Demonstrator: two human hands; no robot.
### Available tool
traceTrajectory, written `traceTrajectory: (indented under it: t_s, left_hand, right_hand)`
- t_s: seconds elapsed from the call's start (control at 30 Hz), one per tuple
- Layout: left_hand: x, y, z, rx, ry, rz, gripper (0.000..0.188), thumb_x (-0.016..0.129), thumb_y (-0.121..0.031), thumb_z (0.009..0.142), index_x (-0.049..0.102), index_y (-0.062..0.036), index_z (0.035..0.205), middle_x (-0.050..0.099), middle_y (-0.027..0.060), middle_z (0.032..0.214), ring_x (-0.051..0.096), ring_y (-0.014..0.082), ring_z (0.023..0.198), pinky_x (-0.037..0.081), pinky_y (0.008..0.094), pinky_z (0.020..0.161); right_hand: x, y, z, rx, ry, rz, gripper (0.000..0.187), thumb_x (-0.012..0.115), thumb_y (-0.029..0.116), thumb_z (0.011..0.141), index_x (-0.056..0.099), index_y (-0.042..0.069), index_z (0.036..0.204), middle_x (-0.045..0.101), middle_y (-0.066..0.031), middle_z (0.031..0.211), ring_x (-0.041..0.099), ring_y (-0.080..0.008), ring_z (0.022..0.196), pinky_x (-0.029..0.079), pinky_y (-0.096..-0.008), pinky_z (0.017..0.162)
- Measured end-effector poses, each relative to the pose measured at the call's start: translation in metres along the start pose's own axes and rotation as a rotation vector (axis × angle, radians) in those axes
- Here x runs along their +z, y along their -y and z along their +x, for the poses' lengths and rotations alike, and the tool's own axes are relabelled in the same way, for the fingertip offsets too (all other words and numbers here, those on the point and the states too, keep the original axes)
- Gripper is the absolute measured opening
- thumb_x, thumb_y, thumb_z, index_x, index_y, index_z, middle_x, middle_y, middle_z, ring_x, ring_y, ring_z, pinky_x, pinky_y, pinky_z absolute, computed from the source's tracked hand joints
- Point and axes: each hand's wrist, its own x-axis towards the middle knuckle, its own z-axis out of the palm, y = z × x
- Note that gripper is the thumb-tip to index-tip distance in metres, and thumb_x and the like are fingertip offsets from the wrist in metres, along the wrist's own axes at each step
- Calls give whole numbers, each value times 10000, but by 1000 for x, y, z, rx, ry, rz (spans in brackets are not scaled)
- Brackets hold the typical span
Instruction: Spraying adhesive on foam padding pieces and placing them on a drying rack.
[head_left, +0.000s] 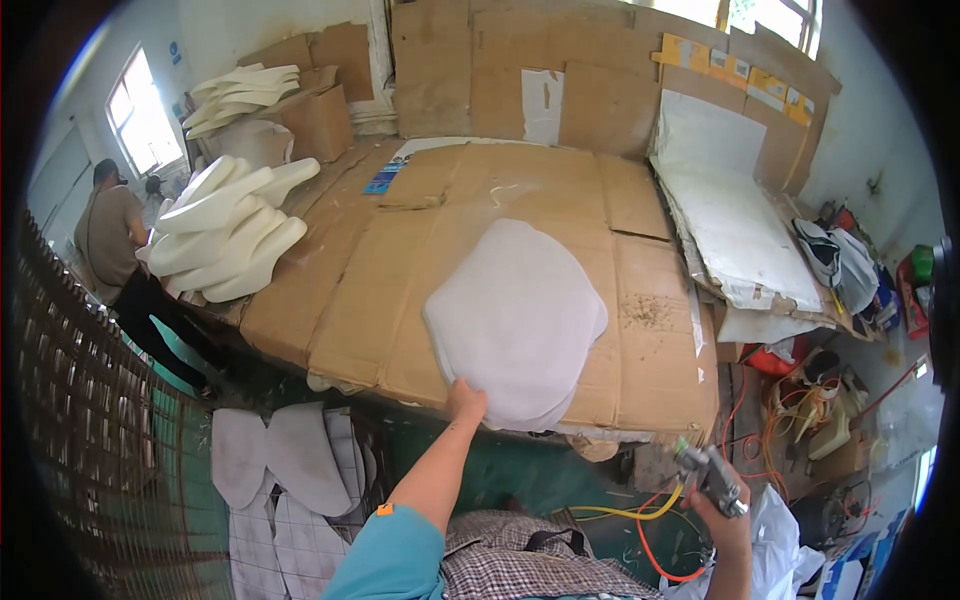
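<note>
A pale grey padded fabric piece with rounded corners lies on the cardboard-covered table. A second layer shows beneath its lower right edge. My left hand pinches the piece's near left edge at the table's front. Off the front right of the table, my right hand is closed around a spray gun, its nozzle toward the table. A yellow hose runs close by that hand.
White foam pieces are stacked at the table's left end. More grey fabric pieces hang below left beside a wire mesh. Another person stands far left. Tangled hoses and a white-covered board occupy the right.
</note>
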Motion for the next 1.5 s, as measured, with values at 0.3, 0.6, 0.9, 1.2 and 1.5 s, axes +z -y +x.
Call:
traceTrajectory:
  t_s: [0.3,0.6,0.9,1.2,1.5]
  left_hand:
    - [10,7,10,-19,3,77,214,602,-204,727,577,-32,853,614,175,876,586,355,868,470,428,752]
    - [0,-13,1,-167,2,-343,82,584,-130,750,556,-54,763,607,107,753,601,262,718,487,394,640]
    - [27,-1,-5,-455,156,-1170,309,614,-52,741,469,-40,1015,552,113,1004,568,259,871,502,437,707]
    - [36,-12,-15,-481,286,-1264,370,617,-11,712,480,-59,1052,550,97,1018,551,245,906,479,397,688]
    - [-149,-78,-16,244,282,-1818,432,498,-62,763,438,29,1180,540,119,1125,528,245,1044,438,377,903]
  right_hand:
    - [-5,-9,13,8,99,63,495,638,18,730,444,-47,1181,571,-68,781,581,-157,685,487,-279,641]
    - [-32,7,5,88,116,-118,486,626,16,711,457,-59,1160,573,-65,784,583,-147,687,490,-271,643]
    - [2,-6,28,24,-28,66,417,645,53,729,490,-44,1104,580,-69,768,586,-164,670,494,-303,623]
    - [3,-8,12,62,147,64,444,629,20,733,461,-53,1138,579,-85,756,580,-156,665,493,-295,657]
    - [-1,-7,7,-35,84,109,504,611,148,798,382,-25,1212,575,-100,858,578,-203,815,454,-349,776]
